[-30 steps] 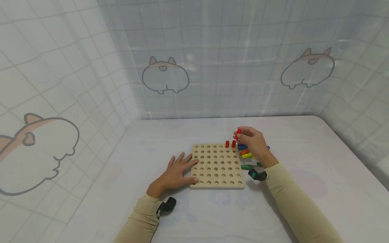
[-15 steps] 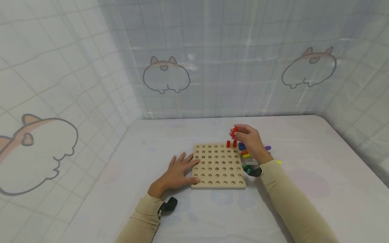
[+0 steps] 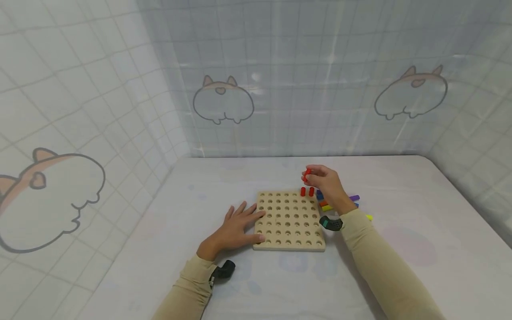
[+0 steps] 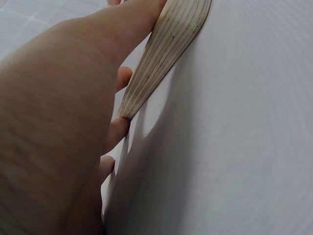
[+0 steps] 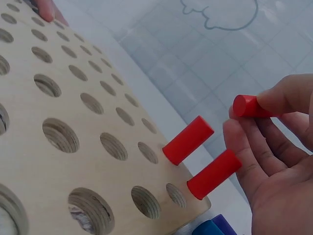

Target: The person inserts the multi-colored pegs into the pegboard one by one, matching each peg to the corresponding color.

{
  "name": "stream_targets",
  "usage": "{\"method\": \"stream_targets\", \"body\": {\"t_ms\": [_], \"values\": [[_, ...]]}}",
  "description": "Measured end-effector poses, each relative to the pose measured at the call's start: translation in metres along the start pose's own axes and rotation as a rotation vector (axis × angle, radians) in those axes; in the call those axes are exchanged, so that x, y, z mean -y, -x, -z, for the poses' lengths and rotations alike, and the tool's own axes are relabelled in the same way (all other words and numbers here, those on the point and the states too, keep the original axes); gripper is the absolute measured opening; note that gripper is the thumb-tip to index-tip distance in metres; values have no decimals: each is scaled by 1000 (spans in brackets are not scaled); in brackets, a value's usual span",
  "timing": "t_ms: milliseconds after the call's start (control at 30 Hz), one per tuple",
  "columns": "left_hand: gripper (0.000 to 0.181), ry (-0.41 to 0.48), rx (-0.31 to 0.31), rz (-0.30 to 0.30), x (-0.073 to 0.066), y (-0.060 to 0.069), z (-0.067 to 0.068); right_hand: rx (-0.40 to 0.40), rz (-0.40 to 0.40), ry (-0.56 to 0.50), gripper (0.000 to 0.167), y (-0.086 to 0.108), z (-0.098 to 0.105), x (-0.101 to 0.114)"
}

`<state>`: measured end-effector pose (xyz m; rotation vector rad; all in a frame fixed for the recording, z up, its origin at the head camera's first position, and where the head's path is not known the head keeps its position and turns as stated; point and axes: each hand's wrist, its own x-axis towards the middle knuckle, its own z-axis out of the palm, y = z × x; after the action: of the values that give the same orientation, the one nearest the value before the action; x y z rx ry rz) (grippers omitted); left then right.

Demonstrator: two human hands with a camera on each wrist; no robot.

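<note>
**Right hand (image 3: 326, 184) had a red peg (image 3: 307, 174) in the pinch, clear of the board (image 3: 291, 220)!**

Far left of the frame, a cartoon animal (image 3: 52, 202) filled the wall. At lower left came the left sleeve (image 3: 186, 284), a black wrist camera (image 3: 225, 270) beside its cuff, and then the left hand (image 3: 234, 231), fingers spread wide, thumb and forefinger tips resting over the board's left edge. And there was the board, just below the middle of the frame, flat on the table (image 3: 288, 289), row upon row of open holes! At its upper right corner, side by side, two red pegs (image 3: 303, 191) stood upright in the far row. Just above them in the frame, the held peg, clamped between thumb and fingertips of the right hand, touching neither one! Right of the board, partly hidden by that hand, lay loose pegs: blue (image 3: 319, 195), orange, yellow and, further right, a purple one (image 3: 354, 198). The right sleeve (image 3: 388, 266) ran down to lower right, while another cartoon animal (image 3: 411, 95) sat at upper right.
</note>
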<state>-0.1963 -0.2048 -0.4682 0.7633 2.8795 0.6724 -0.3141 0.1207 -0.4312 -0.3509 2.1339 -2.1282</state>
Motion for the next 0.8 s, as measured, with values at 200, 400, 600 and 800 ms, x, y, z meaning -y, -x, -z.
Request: {"method": "stream_targets", "body": {"t_ms": [200, 400, 600, 800], "values": [[83, 0, 23, 13, -2, 1, 0, 6, -53, 32, 38, -4, -4, 0], [80, -22, -5, -4, -2, 3, 5, 38, -87, 128, 43, -10, -13, 0], [80, 3, 15, -7, -2, 5, 6, 77, -118, 253, 45, -8, -20, -1], [82, -2, 13, 5, -1, 5, 6, 134, -107, 297, 40, -8, -23, -1]]}}
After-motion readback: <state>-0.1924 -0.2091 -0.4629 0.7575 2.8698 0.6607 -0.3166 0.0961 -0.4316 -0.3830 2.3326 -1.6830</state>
